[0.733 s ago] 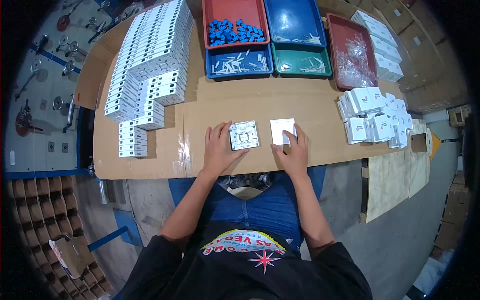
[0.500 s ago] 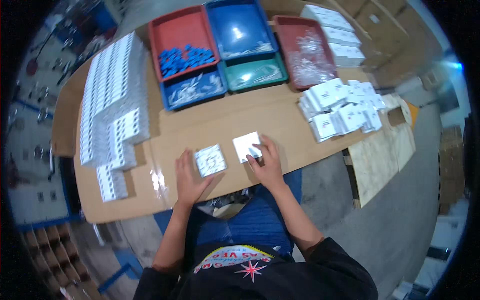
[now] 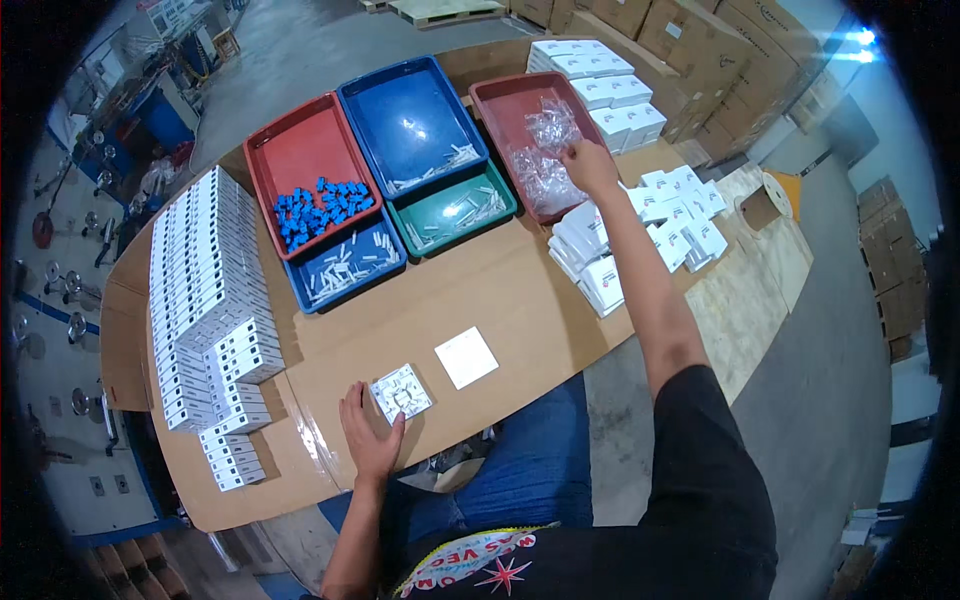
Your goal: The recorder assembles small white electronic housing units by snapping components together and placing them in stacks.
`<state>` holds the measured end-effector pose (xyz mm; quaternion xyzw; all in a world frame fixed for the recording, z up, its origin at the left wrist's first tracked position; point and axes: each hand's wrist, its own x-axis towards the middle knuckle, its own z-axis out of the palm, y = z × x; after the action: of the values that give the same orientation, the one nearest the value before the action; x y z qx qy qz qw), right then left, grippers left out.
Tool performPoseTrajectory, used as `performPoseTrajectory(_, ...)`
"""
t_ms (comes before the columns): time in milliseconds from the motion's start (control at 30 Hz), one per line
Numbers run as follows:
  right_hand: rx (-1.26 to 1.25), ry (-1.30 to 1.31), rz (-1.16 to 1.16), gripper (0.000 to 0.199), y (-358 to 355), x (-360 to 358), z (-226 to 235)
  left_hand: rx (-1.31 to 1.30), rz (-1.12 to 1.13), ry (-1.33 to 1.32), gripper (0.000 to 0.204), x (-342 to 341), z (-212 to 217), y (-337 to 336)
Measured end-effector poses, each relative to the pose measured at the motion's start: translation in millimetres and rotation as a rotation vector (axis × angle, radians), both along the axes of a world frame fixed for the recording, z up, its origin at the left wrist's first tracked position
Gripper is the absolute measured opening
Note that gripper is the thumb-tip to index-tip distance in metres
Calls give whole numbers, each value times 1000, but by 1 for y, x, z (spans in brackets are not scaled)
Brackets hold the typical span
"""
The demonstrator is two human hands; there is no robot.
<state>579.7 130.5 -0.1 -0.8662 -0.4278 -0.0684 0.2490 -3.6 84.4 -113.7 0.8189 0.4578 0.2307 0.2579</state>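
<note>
Hands apart — left hand flat beside square plate, right hand pinching (dark-red tray) clear bags.

A cardboard-covered surface stood on a grey concrete floor in a workshop. Brown cartons were stacked behind it, with more along the right, and a wooden pallet lay at the far end. Bright light glared from the upper right, and a blue bench stood at the left.
</note>
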Motion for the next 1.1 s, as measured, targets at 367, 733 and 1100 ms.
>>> performPoseTrajectory(367,-355,-33,-118,29,60,42,-63,13,3,-20,85,4,2,-1)
performPoseTrajectory(733,-255,80,-55,31,75,57,-88,84,-1,24,86,-1,2,1)
performPoseTrajectory(1100,168,47,9,22,61,105,-91,144,-35,-32,77,9,8,2)
